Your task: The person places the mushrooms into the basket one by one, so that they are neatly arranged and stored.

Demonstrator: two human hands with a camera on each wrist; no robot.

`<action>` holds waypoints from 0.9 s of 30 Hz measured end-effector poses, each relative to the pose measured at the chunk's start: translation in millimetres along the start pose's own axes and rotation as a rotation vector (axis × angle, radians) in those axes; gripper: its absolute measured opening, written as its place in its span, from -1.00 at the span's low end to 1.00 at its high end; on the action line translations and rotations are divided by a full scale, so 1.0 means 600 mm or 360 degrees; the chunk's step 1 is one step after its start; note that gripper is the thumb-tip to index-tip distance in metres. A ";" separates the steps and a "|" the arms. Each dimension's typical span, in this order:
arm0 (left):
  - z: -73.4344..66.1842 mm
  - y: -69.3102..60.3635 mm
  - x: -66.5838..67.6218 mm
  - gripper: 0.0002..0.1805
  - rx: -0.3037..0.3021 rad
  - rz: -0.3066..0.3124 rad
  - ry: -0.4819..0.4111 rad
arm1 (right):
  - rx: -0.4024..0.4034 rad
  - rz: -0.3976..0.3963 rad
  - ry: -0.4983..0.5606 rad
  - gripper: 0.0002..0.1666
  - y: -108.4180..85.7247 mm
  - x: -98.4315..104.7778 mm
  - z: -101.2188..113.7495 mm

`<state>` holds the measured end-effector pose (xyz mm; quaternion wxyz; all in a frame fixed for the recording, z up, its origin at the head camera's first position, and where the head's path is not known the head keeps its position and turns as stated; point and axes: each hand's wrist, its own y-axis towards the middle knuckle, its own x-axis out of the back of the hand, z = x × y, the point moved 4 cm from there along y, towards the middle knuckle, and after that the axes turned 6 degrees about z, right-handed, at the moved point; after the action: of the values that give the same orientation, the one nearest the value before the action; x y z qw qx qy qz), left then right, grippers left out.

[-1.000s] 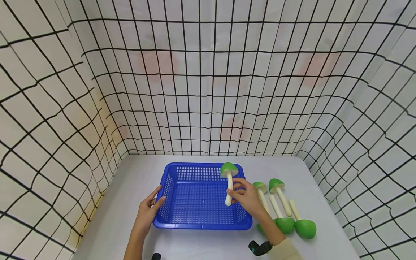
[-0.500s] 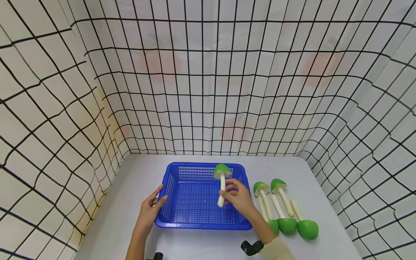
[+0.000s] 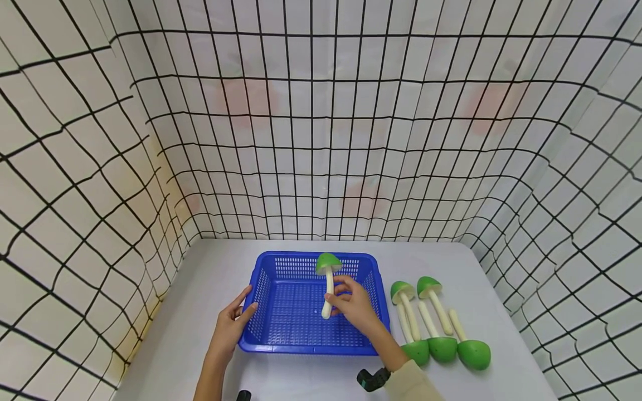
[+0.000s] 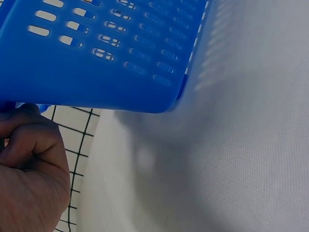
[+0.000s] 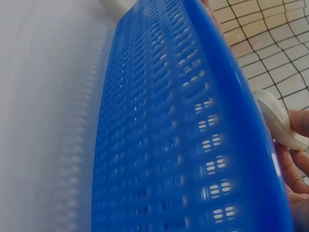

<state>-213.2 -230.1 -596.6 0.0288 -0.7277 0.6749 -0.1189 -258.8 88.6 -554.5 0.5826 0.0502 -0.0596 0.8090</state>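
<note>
Near edge: A beige sleeve (image 3: 413,384) ends on the right forearm, a small black device (image 3: 373,380) just beside it.
Left hand: The left hand (image 3: 230,324) grips the left side of a blue plastic basket (image 3: 313,350), thumb over the rim; the left wrist view adds tightly bent fingers at the basket's edge.
Right hand: Thumb and fingers nearly closed, the right hand (image 3: 353,303) pinches a green-capped mushroom (image 3: 329,284) by its white stem.
Mushroom aloft: Cap uppermost and slightly tilted, it is held over the middle of the basket. The right wrist view catches a pale length of stem past the rim; the green cap shows from the head alone.
Basket interior: Its ribbed floor spreads beneath the hand and mushroom, while both wrist views show the slotted walls from outside.
One second's change: Hand and mushroom have travelled left, from the basket's right side toward its centre.
Right of the basket: Five more mushrooms (image 3: 443,349) lie on the white tabletop (image 3: 165,334), three caps toward the person, two away.
Backdrop: A black grid (image 3: 313,81) fronts pale walls with faint red patches.
</note>
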 end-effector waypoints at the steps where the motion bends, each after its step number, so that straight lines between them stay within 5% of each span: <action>1: 0.000 -0.001 0.000 -0.32 -0.0001 0.0002 0.0002 | -0.0009 0.0003 -0.0004 -0.44 0.002 -0.004 0.000; 27: 0.004 0.003 0.000 -0.34 0.0003 0.0001 -0.0018 | -0.0071 0.0100 0.0041 -0.46 0.042 -0.100 -0.009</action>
<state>-214.3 -230.4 -599.5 0.0334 -0.7281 0.6749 -0.1153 -263.6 25.6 -569.8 0.5585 0.0248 -0.0717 0.8260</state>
